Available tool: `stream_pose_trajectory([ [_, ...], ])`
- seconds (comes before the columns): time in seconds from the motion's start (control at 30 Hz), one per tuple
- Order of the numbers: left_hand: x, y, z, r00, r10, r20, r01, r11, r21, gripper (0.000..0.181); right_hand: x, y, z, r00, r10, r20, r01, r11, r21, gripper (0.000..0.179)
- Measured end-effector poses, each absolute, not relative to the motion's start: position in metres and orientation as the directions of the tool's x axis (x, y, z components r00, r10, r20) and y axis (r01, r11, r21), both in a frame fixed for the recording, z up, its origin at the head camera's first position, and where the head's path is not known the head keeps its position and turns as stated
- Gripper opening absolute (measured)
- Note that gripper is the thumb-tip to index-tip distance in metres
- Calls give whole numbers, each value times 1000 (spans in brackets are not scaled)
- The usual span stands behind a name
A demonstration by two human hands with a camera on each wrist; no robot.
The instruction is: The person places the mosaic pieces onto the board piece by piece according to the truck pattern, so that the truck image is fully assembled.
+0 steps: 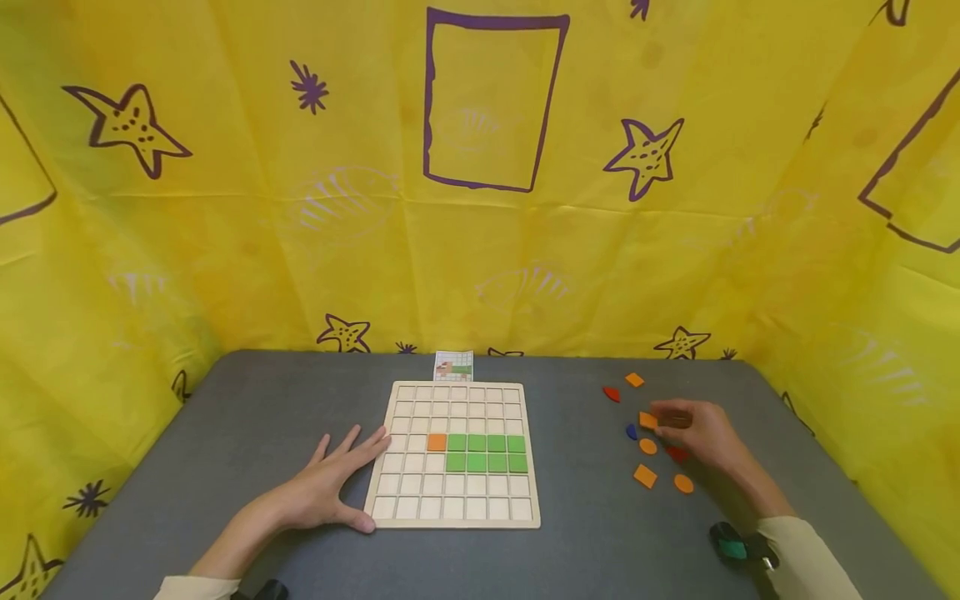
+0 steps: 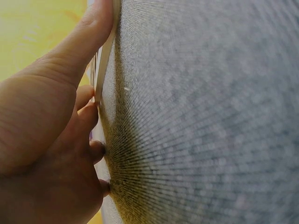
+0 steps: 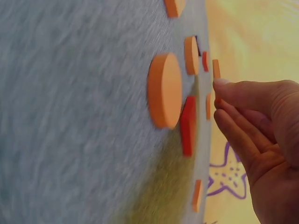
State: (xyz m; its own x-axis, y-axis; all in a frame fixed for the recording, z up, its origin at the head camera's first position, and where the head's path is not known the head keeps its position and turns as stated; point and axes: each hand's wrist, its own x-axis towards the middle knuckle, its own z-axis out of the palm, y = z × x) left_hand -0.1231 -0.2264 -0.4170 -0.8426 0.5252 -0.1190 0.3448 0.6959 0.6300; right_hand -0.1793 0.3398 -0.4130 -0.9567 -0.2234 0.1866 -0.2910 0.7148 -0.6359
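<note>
Your left hand (image 1: 322, 492) is at the left side of the wooden grid board (image 1: 457, 523), with its fingers extended and spread apart; the thumb touches the near left corner and a fingertip meets the left edge higher up. Your right hand (image 1: 708, 429) pinches an orange square tile (image 1: 648, 420) between thumb and fingers; in the right wrist view this tile is clear of the table (image 1: 585, 550), and it is well apart from the board, to its right. On the board, eight green tiles (image 1: 487, 452) fill the four rightmost cells of the fourth and fifth rows from the far side, and one orange tile (image 1: 437, 442) sits directly left of the upper green row. A small printed card (image 1: 453, 367) lies just beyond the board's far edge. Near your right hand, loose on the table, are two orange four-sided pieces (image 1: 645, 476), two orange discs (image 1: 683, 483), two red pieces (image 1: 611, 393), and one blue piece (image 1: 632, 432). A patterned yellow curtain (image 1: 480, 233) stands behind the table.
</note>
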Motion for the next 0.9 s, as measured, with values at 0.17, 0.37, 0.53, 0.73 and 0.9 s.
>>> stream_pose_trajectory([
  [0.17, -123, -227, -417, -843, 523, -124, 339, 697, 632, 114, -182, 327, -408, -956, -238, 173, -292, 689, -663, 35],
  [0.37, -123, -226, -416, -844, 519, -135, 329, 700, 634, 114, -186, 310, -404, -949, -258, 180, -311, 685, -659, 35],
  [0.53, -123, -225, -414, -846, 516, -137, 325, 701, 635, 115, -190, 297, -401, -939, -275, 208, -341, 658, -671, 35],
  [0.73, -123, -225, -414, -845, 518, -132, 328, 698, 637, 114, -195, 278, -400, -925, -320, 206, -370, 635, -678, 36],
  [0.9, -123, -225, -415, -844, 518, -138, 324, 698, 639, 114, -198, 260, -401, -903, -357, 239, -420, 621, -662, 35],
])
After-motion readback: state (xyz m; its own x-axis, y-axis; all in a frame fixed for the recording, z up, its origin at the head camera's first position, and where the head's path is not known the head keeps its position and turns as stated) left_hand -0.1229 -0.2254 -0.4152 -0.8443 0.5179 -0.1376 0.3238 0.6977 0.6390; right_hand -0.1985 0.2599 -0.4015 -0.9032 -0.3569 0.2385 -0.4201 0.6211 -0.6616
